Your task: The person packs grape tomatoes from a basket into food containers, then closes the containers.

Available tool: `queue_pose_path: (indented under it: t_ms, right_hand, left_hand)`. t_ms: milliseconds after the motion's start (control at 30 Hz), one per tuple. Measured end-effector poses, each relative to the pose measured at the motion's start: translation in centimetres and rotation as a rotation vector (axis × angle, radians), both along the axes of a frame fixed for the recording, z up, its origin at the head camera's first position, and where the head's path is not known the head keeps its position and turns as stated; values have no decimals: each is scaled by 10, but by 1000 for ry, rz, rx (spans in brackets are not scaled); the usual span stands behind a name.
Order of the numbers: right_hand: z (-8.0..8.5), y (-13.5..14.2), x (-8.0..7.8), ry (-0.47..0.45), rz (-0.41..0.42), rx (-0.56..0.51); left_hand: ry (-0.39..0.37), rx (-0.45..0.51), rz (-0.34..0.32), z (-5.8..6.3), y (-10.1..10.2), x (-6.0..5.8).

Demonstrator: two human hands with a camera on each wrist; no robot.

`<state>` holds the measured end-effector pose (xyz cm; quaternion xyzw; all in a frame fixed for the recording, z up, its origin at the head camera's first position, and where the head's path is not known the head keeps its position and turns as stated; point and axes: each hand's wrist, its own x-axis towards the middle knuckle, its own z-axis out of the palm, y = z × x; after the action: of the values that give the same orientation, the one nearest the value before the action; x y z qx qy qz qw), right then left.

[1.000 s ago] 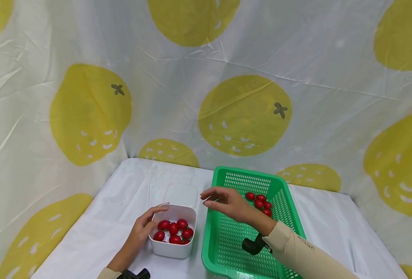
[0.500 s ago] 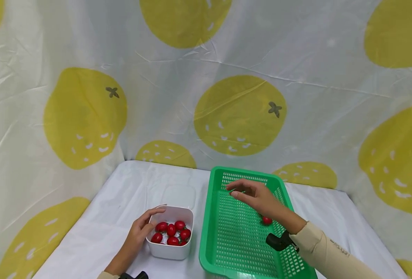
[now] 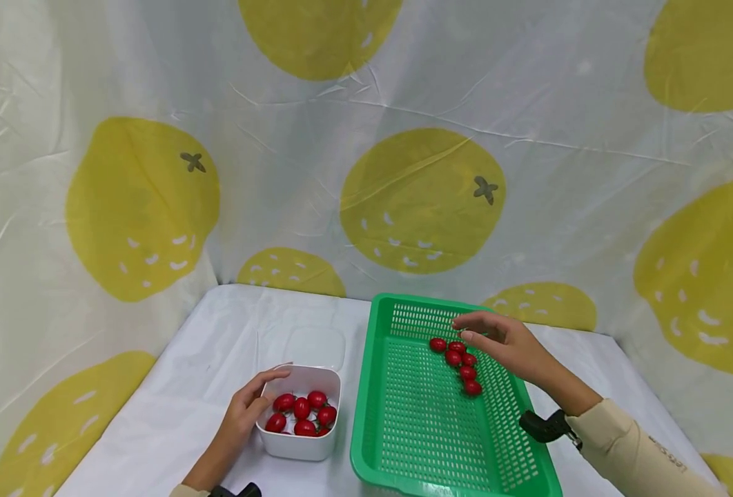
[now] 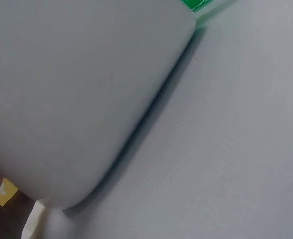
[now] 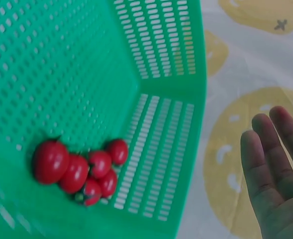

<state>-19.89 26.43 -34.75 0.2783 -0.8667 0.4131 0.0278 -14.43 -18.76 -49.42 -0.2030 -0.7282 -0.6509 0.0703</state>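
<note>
My left hand (image 3: 245,407) grips the rim of a square white container (image 3: 298,449) at its left back side. Inside the container lie several red cherry tomatoes (image 3: 301,408). Its smooth outer wall (image 4: 81,94) fills much of the left wrist view. My right hand (image 3: 506,345) hovers over the back right part of a green plastic basket (image 3: 366,414), fingers loosely bent and nothing visible in them. Below and left of it, several cherry tomatoes (image 3: 453,358) lie in a row on the basket floor. The right wrist view shows the fingers (image 5: 265,159) beyond the basket's rim, the thumb out of view.
A clear plastic lid (image 3: 315,347) lies on the white tablecloth (image 3: 174,414) behind the container. The basket's raised, slotted walls stand just right of the container. A lemon-print curtain (image 3: 292,172) hangs around the table's back and sides.
The right hand has moved right, from between container and basket to the basket's far right corner, uncovering the tomatoes there. The left hand stays at the container.
</note>
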Motion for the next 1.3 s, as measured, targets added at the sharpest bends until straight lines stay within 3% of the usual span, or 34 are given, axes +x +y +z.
queue_pose_path:
  t_ms: [200, 500, 700, 967, 1300]
  right_hand:
    - [-3, 23, 0, 24, -78, 54]
    - [-20, 56, -8, 86, -184, 86]
    - [-46, 72, -10, 100, -260, 27]
    - [-79, 77, -13, 47, -439, -26]
    - [-104, 72, -14, -50, -465, -233]
  left_hand:
    - [32, 17, -13, -1, 0, -1]
    - [7, 3, 3, -1, 0, -1]
    - [27, 13, -17, -4, -2, -2]
    - [31, 17, -19, -4, -1, 0]
    - [23, 1, -5, -4, -2, -3]
